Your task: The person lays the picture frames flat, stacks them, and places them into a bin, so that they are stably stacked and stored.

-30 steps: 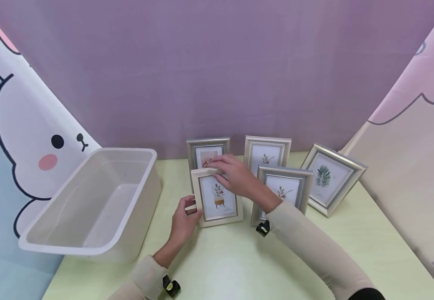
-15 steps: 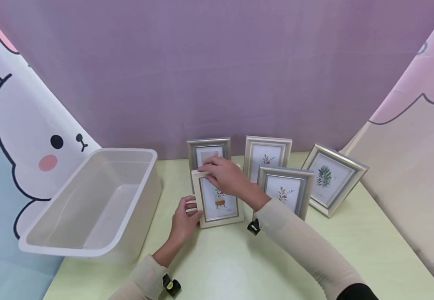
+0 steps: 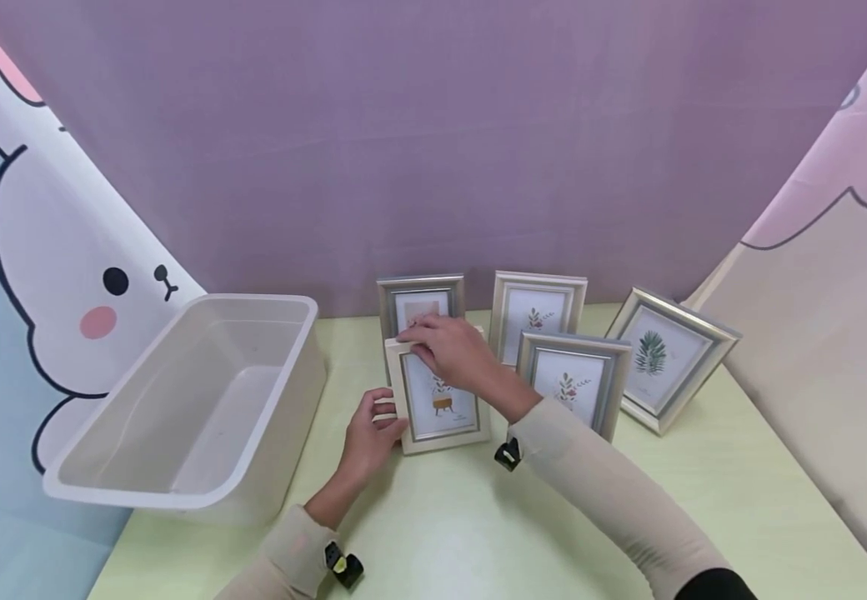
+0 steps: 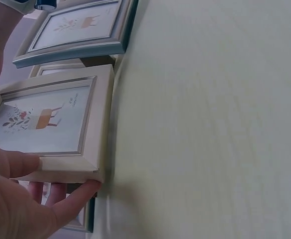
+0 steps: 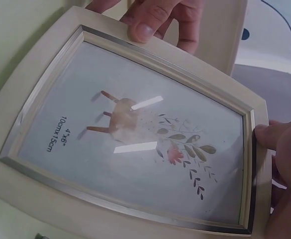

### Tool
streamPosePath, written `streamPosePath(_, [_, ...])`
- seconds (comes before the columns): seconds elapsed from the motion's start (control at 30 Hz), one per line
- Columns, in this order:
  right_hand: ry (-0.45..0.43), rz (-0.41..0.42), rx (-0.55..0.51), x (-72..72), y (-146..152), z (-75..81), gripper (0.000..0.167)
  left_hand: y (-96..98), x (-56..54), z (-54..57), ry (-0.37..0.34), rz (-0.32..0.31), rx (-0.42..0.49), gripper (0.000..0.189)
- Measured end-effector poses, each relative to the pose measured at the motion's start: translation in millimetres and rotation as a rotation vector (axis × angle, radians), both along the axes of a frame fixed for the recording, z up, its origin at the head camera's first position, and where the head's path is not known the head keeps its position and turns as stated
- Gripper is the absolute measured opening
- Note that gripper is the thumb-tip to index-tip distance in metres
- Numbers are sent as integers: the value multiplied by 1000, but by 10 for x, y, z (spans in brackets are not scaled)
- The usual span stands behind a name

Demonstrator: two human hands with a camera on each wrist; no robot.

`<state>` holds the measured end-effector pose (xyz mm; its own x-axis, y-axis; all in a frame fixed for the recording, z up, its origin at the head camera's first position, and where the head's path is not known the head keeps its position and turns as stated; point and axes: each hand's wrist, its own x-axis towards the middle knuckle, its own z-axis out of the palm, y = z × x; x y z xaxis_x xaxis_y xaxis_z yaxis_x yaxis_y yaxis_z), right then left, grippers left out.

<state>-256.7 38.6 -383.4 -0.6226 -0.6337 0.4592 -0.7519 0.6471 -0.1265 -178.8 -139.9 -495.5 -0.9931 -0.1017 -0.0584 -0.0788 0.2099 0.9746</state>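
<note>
A cream picture frame (image 3: pixel 444 400) with a potted-plant print stands upright on the table, leaning slightly back. My left hand (image 3: pixel 369 433) grips its left edge low down, thumb on the front and fingers behind, as the left wrist view shows on the frame's side (image 4: pixel 60 164). At the top edge my right hand (image 3: pixel 452 354) pinches the frame, its thumb on the front face in the right wrist view (image 5: pixel 279 149). Right behind stands a darker silver frame (image 3: pixel 420 287), partly hidden by the cream one and my right hand.
To the right stand a silver-grey frame (image 3: pixel 576 379), a pale frame (image 3: pixel 540 287) behind it and a turned frame (image 3: pixel 669 358) with a green leaf print. A white plastic bin (image 3: pixel 283 417) sits at the left of the pale green table (image 3: pixel 448 525). A purple backdrop (image 3: pixel 433 150) rises behind.
My right hand has shifted slightly left along the top edge of the cream frame. The left hand keeps its grip, and the frames stand as before; the head view has shifted a little.
</note>
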Motion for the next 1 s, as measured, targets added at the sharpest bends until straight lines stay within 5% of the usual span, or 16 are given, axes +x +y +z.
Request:
streamPosePath(0.33, [-17,21,-89,68,136,99,25,-4,31,150,78,-6,-43,44])
streamPosePath(0.67, [-79,59,-160,135,370,171,34,-124,34,381,314,-3,-309,46])
streamPosePath(0.83, [-52,50,-148,169,458,213,38,-197,20,537,449,-3,-469,43])
streamPosePath(1.0, [-9,71,-149,196,530,184,43,-241,18,634,504,-2,-643,42])
